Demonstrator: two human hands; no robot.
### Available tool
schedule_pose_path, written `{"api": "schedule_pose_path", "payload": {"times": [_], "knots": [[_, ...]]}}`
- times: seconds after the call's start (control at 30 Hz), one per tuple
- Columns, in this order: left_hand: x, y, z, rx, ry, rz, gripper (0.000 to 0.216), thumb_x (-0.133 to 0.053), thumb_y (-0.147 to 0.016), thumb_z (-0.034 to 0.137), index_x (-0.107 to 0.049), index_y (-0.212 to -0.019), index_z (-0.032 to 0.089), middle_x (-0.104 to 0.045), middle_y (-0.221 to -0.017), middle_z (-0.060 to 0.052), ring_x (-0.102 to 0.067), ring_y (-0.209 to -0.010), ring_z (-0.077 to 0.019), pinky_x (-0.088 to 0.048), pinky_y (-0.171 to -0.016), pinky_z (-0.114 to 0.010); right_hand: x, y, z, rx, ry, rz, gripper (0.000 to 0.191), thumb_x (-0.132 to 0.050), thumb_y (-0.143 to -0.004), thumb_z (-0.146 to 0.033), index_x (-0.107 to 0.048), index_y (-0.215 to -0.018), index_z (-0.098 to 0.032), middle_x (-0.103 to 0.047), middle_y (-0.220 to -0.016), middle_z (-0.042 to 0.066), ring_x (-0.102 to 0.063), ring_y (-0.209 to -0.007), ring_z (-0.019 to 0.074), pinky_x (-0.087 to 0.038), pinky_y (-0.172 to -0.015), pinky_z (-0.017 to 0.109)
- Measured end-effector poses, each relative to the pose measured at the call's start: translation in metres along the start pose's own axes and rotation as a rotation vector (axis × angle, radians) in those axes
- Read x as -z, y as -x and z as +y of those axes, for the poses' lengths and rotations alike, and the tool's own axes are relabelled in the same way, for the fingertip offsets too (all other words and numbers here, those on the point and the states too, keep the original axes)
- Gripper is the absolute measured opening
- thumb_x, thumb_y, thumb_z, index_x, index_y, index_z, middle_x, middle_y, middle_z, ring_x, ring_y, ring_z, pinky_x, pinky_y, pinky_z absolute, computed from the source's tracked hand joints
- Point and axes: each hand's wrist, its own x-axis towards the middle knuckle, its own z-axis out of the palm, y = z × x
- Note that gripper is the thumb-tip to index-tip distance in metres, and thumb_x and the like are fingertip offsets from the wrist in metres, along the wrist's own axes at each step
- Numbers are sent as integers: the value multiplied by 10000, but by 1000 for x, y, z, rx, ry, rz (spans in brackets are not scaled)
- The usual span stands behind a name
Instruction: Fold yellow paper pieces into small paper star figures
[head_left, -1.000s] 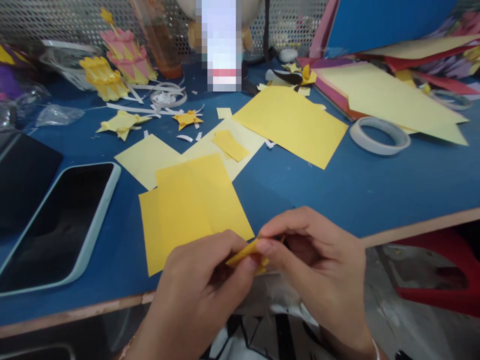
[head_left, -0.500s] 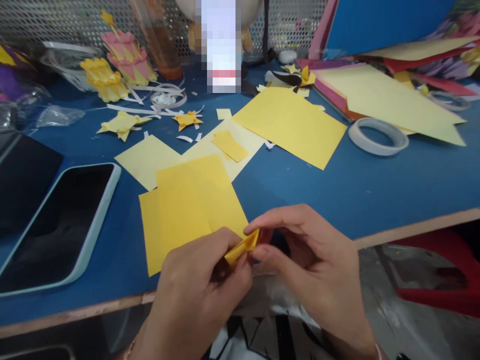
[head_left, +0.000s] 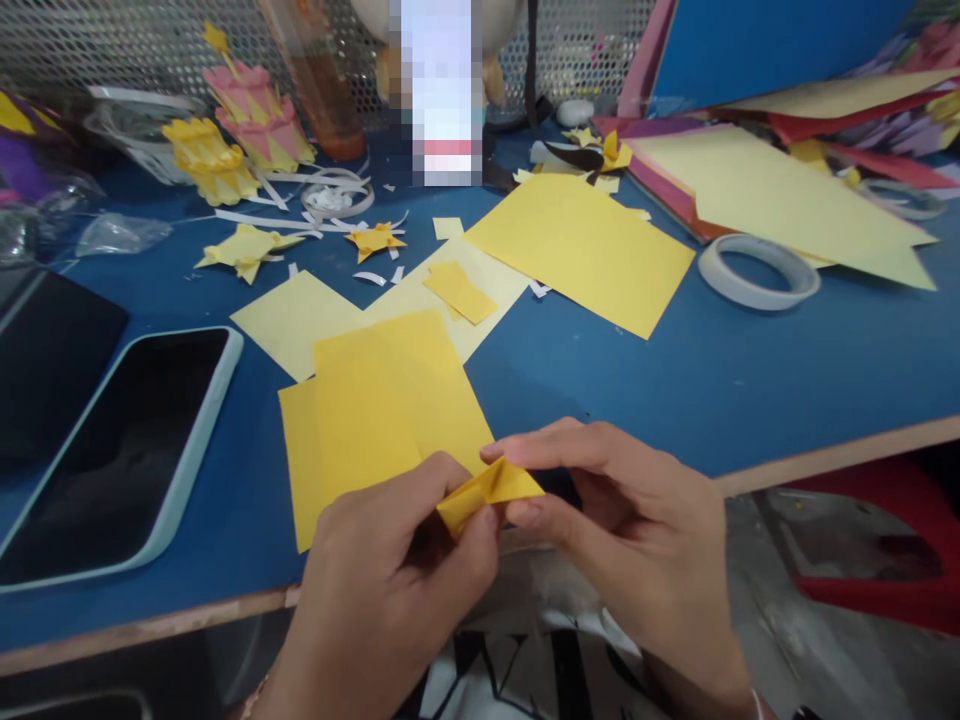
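Observation:
A small piece of folded yellow paper [head_left: 489, 494] is held between both hands, just above the table's front edge. My left hand [head_left: 401, 560] pinches its left part between thumb and curled fingers. At the other end, my right hand [head_left: 630, 530] has thumb and fingertips closed on the paper's pointed right side. Behind the hands, overlapping yellow sheets [head_left: 367, 420] lie flat on the blue table. Farther back are a pale yellow sheet [head_left: 296, 315] and a small yellow strip [head_left: 461, 292].
A phone [head_left: 127, 450] lies at the left, and a roll of white tape [head_left: 757, 290] at the right. Toward the back are folded paper stars [head_left: 247, 250], paper crowns [head_left: 210, 160], white strips and a stack of coloured sheets [head_left: 765, 190]. A red chair [head_left: 885, 590] stands below the table edge.
The folded paper's right end has opened out into a wider triangular flap. My right hand has shifted slightly right and turned; my left hand keeps its grip.

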Motion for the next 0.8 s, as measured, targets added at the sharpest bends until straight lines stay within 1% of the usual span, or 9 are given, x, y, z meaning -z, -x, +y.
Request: {"api": "schedule_pose_path", "payload": {"times": [0.1, 0.2, 0.27, 0.37, 0.43, 0.5, 0.57, 0.7, 0.8], "knots": [[-1, 1, 0, 2, 22, 34, 241, -490, -810, 233, -489, -574, 187, -347, -435, 103, -300, -374, -32, -202, -353, -147, 0, 0, 0, 8, -16, 2, 214, -649, -801, -98, -661, -946, -255, -716, -914, -75, -658, -859, 55, -542, -748, 134], [-2, 2, -1, -27, 3, 34, 231, -485, -810, 226, -476, -583, 188, -350, -437, 106, -304, -372, -32, -199, -353, -149, -3, 1, 1, 45, 46, 25, 266, -578, -812, -28, -649, -957, -240, -714, -937, -75, -654, -885, 32, -516, -785, 96], [-2, 2, -1, -63, -33, 32, 237, -475, -816, 223, -445, -584, 188, -346, -446, 107, -304, -378, -32, -209, -364, -146, -7, 3, 3, 81, 96, 87, 255, -582, -799, -17, -642, -942, -220, -711, -919, -58, -653, -886, 39, -506, -820, 106], [-2, 3, -2, -98, -76, 44, 259, -458, -814, 203, -362, -574, 189, -305, -461, 106, -291, -391, -32, -209, -375, -138, -13, 5, 5, 161, 123, 180, 208, -619, -780, -25, -630, -884, -205, -706, -864, -32, -661, -856, 74, -519, -857, 173], [-2, 2, -2, -110, -89, 39, 271, -452, -813, 190, -325, -573, 189, -283, -468, 106, -278, -395, -32, -204, -378, -135, -15, 6, 6, 209, 169, 198, 226, -623, -779, -16, -626, -889, -213, -711, -853, -35, -663, -816, 71, -529, -830, 169], [-3, 0, -2, -117, -96, 23, 271, -453, -817, 187, -324, -579, 190, -286, -470, 107, -272, -393, -32, -202, -377, -138, -16, 6, 5, 243, 241, 203, 263, -608, -782, 2, -628, -915, -223, -719, -860, -42, -664, -790, 60, -535, -785, 142], [-3, -1, -2, -121, -101, 16, 269, -458, -819, 189, -329, -583, 192, -293, -468, 107, -277, -390, -33, -204, -376, -142, -15, 5, 4, 261, 264, 187, 271, -596, -781, 14, -629, -918, -218, -726, -859, -34, -671, -816, 65, -533, -791, 139], [-3, 0, -2, -114, -77, 3, 244, -463, -818, 190, -377, -590, 193, -364, -460, 107, -332, -391, -33, -238, -383, -135, -11, 1, 2, 308, 140, 97, 191, -631, -773, -24, -646, -898, -167, -736, -879, 32, -677, -897, 111, -540, -830, 198], [-1, 0, -1, -104, -43, -26, 190, -475, -819, 191, -471, -629, 191, -438, -469, 102, -386, -398, -36, -276, -397, -131, -5, -2, -1, 237, 23, 32, 113, -647, -783, -76, -675, -876, -134, -735, -855, 50, -675, -897, 121, -547, -801, 198]]}}
